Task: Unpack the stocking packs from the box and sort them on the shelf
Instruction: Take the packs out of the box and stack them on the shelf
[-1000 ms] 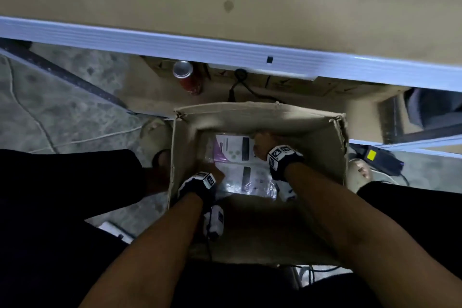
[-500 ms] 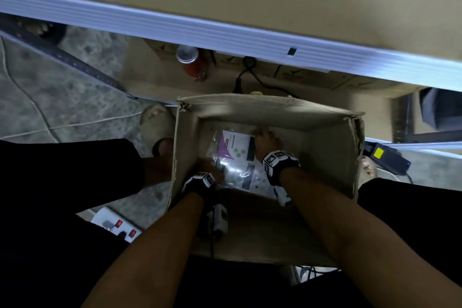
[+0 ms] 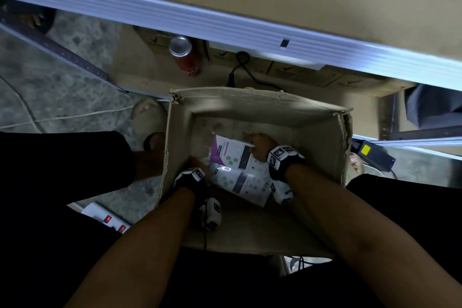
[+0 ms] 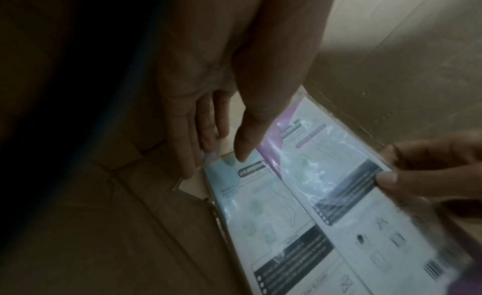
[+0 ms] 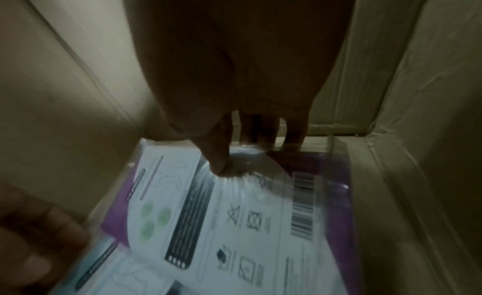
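An open cardboard box [image 3: 322, 137] stands on the floor between my legs, with both hands inside it. A purple stocking pack [image 3: 230, 152] lies tilted on top of a blue stocking pack [image 3: 240, 182]. My right hand [image 5: 234, 161] pinches the purple pack [image 5: 234, 217] near its far edge, thumb on top and fingers under. My left hand [image 4: 221, 159] holds the near-left corner of the blue pack [image 4: 260, 206] between thumb and fingers. In the head view the left hand [image 3: 197, 160] is mostly hidden behind its wrist camera.
The shelf's white front edge [image 3: 225, 20] runs across above the box. A red can [image 3: 186, 57] and a black cable [image 3: 240, 67] sit under the shelf. A power strip [image 3: 107, 217] lies at the left, a black device [image 3: 370, 155] at the right.
The two packs lay flat on the box floor; now they sit skewed and tilted. My right hand has shifted from their far edge to pinch the purple pack.
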`<state>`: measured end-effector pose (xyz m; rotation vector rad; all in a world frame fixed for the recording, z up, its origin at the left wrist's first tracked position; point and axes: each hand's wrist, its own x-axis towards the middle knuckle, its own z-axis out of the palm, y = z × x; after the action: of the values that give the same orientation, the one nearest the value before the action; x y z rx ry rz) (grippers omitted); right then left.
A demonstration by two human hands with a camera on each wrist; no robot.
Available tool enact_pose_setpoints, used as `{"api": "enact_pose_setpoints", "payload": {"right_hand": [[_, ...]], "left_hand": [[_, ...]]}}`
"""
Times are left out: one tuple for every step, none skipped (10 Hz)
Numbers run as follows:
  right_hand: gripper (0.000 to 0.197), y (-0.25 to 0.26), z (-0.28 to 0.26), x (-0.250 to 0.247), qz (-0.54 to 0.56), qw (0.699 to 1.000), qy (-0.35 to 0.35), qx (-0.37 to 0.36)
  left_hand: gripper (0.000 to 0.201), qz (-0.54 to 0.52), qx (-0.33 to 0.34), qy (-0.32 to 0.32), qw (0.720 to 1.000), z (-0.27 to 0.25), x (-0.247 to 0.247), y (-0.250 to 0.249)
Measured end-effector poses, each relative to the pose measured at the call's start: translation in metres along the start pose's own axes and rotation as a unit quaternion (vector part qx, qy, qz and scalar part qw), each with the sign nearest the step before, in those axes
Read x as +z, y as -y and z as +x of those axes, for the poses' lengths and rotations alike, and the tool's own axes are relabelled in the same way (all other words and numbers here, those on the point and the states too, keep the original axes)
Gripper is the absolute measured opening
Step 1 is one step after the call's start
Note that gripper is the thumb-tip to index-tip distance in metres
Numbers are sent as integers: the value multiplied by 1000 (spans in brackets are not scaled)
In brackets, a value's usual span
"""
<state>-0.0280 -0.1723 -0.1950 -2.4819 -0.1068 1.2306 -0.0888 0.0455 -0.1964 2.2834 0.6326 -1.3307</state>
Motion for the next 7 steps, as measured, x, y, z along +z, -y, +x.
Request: {"api": "enact_pose_setpoints", "payload": {"right_hand": [[52, 3, -8, -5, 27, 1000, 9, -6], [54, 4, -12, -5, 68, 998, 1, 0], [43, 7, -15, -7, 65, 995, -67, 25], [43, 11, -17, -5, 61, 996, -57, 35], [43, 15, -17, 7, 28, 999, 13, 32], [44, 24, -20, 22, -30, 995, 93, 25], [45, 30, -24, 36, -62, 990, 127, 13]], "left_hand": [[51, -117, -45, -35, 991, -7, -8, -5], [32, -197, 44, -96, 975, -8, -10, -12], [15, -319, 100, -143, 931, -18, -15, -25], [11, -419, 105, -120, 894, -24, -16, -37], [29, -457, 121, -135, 871, -23, -18, -40], [29, -453, 124, -134, 873, -23, -18, -39], [25, -447, 129, -112, 878, -22, -16, -39]]}}
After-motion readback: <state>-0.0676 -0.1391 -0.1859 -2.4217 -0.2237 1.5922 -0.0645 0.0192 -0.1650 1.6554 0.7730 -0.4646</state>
